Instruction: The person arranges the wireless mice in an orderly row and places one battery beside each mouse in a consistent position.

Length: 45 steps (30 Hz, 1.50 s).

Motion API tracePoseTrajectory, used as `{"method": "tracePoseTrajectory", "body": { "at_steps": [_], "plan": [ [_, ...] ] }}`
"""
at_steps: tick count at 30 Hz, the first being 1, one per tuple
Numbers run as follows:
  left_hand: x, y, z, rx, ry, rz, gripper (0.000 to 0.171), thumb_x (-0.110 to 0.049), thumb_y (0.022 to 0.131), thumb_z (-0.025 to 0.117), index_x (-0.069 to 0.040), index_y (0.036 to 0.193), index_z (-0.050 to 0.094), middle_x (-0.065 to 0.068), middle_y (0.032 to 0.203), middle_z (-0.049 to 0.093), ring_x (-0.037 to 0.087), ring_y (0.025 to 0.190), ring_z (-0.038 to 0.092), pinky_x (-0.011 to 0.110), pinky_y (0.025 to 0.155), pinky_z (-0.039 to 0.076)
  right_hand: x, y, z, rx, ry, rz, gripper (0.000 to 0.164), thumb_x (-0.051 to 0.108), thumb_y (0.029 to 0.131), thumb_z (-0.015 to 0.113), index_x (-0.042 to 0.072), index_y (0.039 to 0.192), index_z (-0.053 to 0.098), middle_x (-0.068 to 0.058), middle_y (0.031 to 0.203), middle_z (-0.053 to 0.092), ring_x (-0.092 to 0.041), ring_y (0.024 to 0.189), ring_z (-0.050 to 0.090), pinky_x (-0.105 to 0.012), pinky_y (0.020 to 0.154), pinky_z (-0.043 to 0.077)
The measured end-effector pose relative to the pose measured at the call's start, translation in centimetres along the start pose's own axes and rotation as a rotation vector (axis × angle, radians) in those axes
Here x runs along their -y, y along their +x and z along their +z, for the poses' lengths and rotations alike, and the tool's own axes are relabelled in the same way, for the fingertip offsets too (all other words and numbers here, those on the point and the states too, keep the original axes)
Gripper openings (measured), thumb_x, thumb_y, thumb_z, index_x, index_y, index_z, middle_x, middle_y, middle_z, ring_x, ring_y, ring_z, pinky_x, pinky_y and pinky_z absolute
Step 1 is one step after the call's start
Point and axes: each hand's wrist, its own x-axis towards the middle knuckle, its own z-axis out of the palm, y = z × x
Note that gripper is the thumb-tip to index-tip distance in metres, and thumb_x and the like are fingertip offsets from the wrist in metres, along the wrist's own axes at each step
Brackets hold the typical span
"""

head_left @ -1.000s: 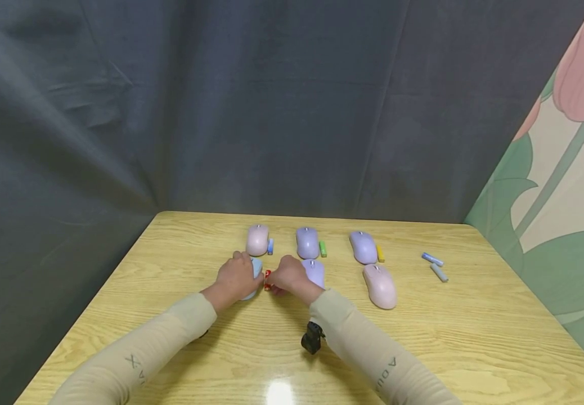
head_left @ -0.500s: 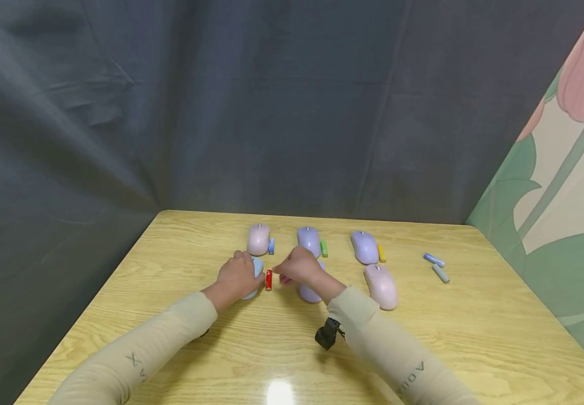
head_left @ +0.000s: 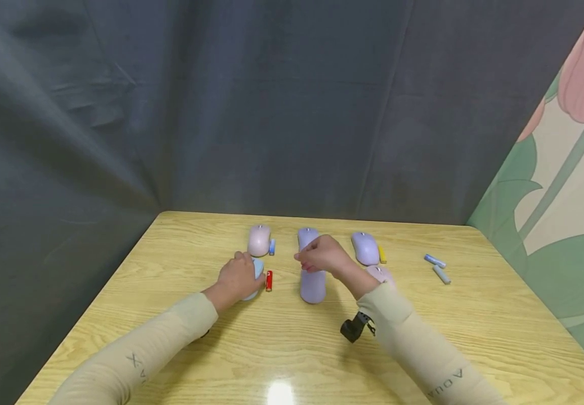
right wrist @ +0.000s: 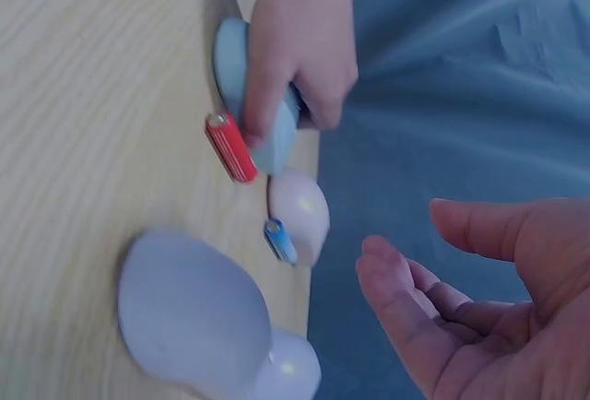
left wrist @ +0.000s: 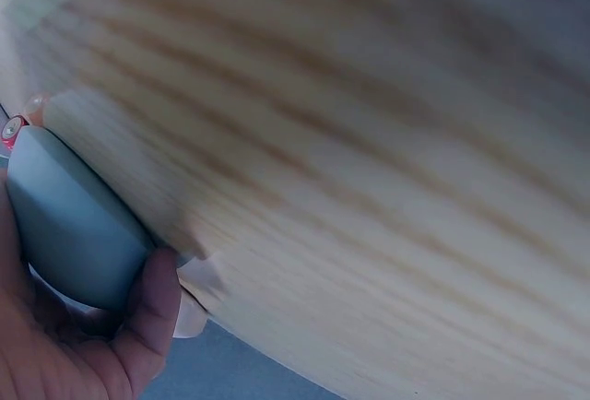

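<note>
My left hand point(head_left: 236, 278) grips a light blue computer mouse point(left wrist: 78, 220) on the table, fingers over its far side and thumb along the near one. Just right of it lies a red battery point(head_left: 269, 281), apart from both hands. My right hand point(head_left: 324, 256) hangs above a lilac mouse point(head_left: 313, 288) in the front row. In the right wrist view its fingers point(right wrist: 396, 299) are loosely bent, the thumb apart from them, and nothing is held. Behind that hand, a blue-violet mouse point(head_left: 307, 236) is partly covered.
A pale pink mouse point(head_left: 259, 241) with a blue battery point(head_left: 272, 247) stands back left. Back right are a violet mouse point(head_left: 365, 249), a yellow battery point(head_left: 382, 254) and a half-covered pink mouse point(head_left: 380, 274). Farther right lie a blue battery point(head_left: 435, 261) and a grey one point(head_left: 441, 274).
My right hand has let go of the red battery beside the light blue mouse and moved up and to the right. My left hand stays on its mouse. The green battery is now covered.
</note>
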Motion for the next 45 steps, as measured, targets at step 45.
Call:
{"method": "tracePoseTrajectory", "body": {
  "at_steps": [45],
  "plan": [
    [-0.1, 0.1, 0.0, -0.029, 0.013, 0.012, 0.056, -0.041, 0.089, 0.059, 0.014, 0.101, 0.055, 0.016, 0.080, 0.048, 0.025, 0.062, 0.059, 0.035, 0.053, 0.053, -7.8, -4.0, -15.4, -0.221, -0.384, 0.008, 0.043, 0.027, 0.091, 0.067, -0.012, 0.110, 0.063, -0.021, 0.097, 0.066, -0.032, 0.086, 0.063, -0.044, 0.072, 0.052]
  ]
}}
